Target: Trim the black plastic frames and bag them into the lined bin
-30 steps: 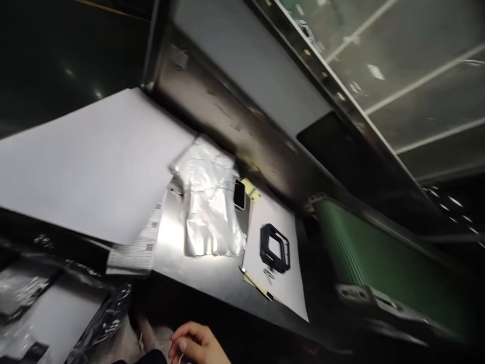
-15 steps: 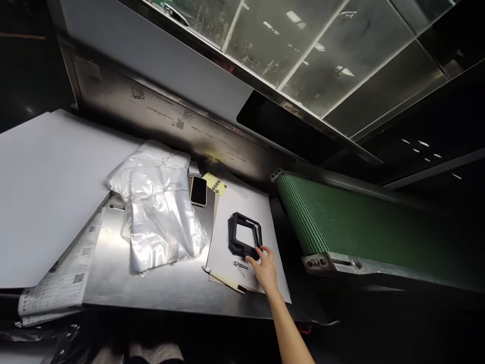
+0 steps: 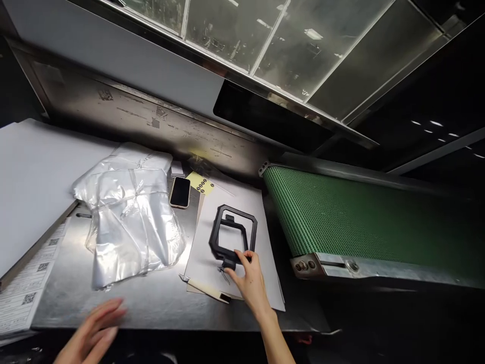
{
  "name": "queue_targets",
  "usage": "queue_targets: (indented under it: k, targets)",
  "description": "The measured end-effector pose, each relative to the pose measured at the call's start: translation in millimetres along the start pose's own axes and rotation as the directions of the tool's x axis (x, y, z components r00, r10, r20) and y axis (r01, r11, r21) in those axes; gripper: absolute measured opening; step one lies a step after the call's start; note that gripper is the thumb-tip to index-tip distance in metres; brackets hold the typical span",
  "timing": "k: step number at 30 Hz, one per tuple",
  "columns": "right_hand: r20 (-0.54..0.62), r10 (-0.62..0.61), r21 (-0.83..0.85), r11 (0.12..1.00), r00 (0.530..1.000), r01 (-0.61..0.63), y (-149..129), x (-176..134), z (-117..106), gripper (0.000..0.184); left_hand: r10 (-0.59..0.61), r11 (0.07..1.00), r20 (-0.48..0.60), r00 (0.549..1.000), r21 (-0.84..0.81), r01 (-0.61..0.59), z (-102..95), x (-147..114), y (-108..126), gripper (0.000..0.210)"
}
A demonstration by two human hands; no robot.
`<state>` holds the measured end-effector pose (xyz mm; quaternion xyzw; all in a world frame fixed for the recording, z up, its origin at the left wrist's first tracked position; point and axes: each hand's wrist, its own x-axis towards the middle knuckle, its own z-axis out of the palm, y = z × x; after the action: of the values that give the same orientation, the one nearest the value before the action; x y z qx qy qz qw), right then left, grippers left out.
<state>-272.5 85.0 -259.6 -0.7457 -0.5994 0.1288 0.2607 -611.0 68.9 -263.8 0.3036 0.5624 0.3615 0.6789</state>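
Observation:
My right hand (image 3: pixel 250 284) pinches the lower edge of a black, square, open frame (image 3: pixel 214 233), thumb below and fingers over the edge. The frame stands tilted over a stack of white paper (image 3: pixel 199 243), and a second inner outline shows through its opening. Below it, partly behind my thumb, lies a small metal clipper-like piece (image 3: pixel 226 276). A cream-handled craft knife (image 3: pixel 204 288) rests across the paper's near edge. At the lower left, my left hand (image 3: pixel 93 331) hovers at the table's front edge, slightly blurred, fingers extended and holding nothing.
Clear plastic bags (image 3: pixel 132 227) tied with string lie on the metal table (image 3: pixel 151 308). Behind them are a phone (image 3: pixel 180 192) and a yellow sticker sheet (image 3: pixel 200 182). A white board (image 3: pixel 34 177) covers printed labels (image 3: pixel 34 283). A green conveyor belt (image 3: pixel 341 217) runs at right.
My right hand has closed on the black frame and raised it into a tilt. My left hand has come into view at the lower left. The view has shifted right.

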Motion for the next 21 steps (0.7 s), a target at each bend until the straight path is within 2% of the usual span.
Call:
queue_targets:
  k: [2,4,6,9,11,13,15,18,21]
  targets:
    - [0.058,-0.057,0.088,0.995,0.997,0.051,-30,-17,0,0.045,0.022,0.998,0.074,0.997,-0.067,-0.017,35.5,8,11,0.050]
    - [0.127,-0.106,0.185,0.979,0.986,0.082,-57,-34,2,0.050,-0.003,0.985,0.192,0.981,-0.170,0.036,67.2,12,26,0.064]
    - [0.181,-0.135,0.277,0.957,0.974,0.081,-74,-48,3,0.055,-0.047,0.965,0.271,0.961,-0.235,0.114,86.4,13,40,0.054]
    - [0.207,-0.140,0.420,0.907,0.968,0.041,-78,-59,3,0.052,-0.063,0.954,0.227,0.972,-0.271,0.125,90.3,7,52,0.045]
    - [0.172,-0.059,0.543,0.839,0.983,-0.044,-73,-60,2,0.045,-0.062,0.957,0.166,0.984,-0.269,0.106,85.5,1,54,0.047]
    - [0.162,0.069,0.661,0.733,0.984,-0.160,-66,-57,1,0.042,-0.105,0.957,0.142,0.984,-0.255,0.139,82.6,-5,56,0.050]
    - [0.229,0.145,0.746,0.609,0.963,-0.269,-62,-52,1,0.038,-0.166,0.947,0.134,0.977,-0.256,0.196,84.5,-11,56,0.056]
    - [0.367,0.139,0.819,0.422,0.920,-0.390,-64,-47,-1,0.037,-0.217,0.919,0.123,0.968,-0.308,0.246,93.3,-19,57,0.057]
    - [0.423,0.109,0.860,0.263,0.900,-0.437,-68,-46,-3,0.039,-0.216,0.908,0.064,0.974,-0.353,0.224,102.1,-28,58,0.039]
